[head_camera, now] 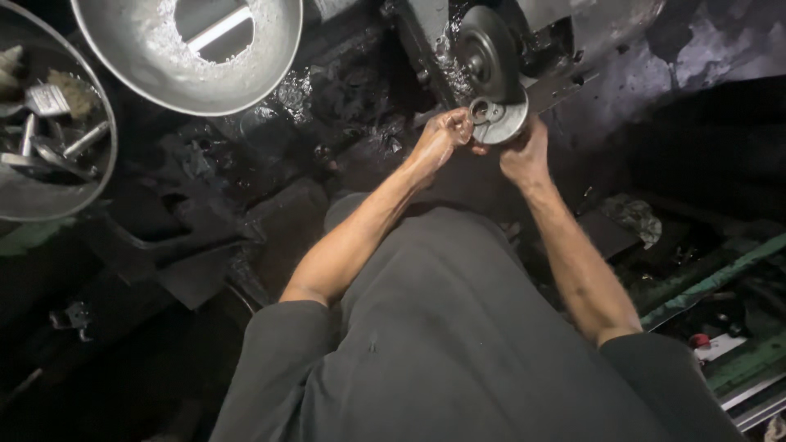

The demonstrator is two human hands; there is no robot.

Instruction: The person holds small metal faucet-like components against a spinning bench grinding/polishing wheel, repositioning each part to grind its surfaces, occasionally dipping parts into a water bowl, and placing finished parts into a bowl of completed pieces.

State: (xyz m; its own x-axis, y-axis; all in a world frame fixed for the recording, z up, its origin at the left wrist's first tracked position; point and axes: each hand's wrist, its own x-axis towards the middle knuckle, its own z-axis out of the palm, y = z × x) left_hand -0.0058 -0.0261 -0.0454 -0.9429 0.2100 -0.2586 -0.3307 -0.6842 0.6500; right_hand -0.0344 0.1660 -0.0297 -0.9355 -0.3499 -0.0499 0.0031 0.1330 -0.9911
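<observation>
Both my hands are raised in front of me at a dark, greasy machine. My left hand point(440, 139) is closed with its fingers at a small metal ring point(479, 110) on the face of a shiny round metal piece point(503, 123). My right hand point(526, 154) grips that round piece from below and the right. Just above it sits a dark round disc point(487, 51) mounted on the machine. My grey shirt fills the lower middle of the view.
A wide metal funnel-like bowl point(139, 61) with white residue hangs at the top left. A round metal tray point(33, 196) with several tools sits at the far left. Black oily machine parts point(270, 221) surround my arms. Green rails point(720, 278) run at the right.
</observation>
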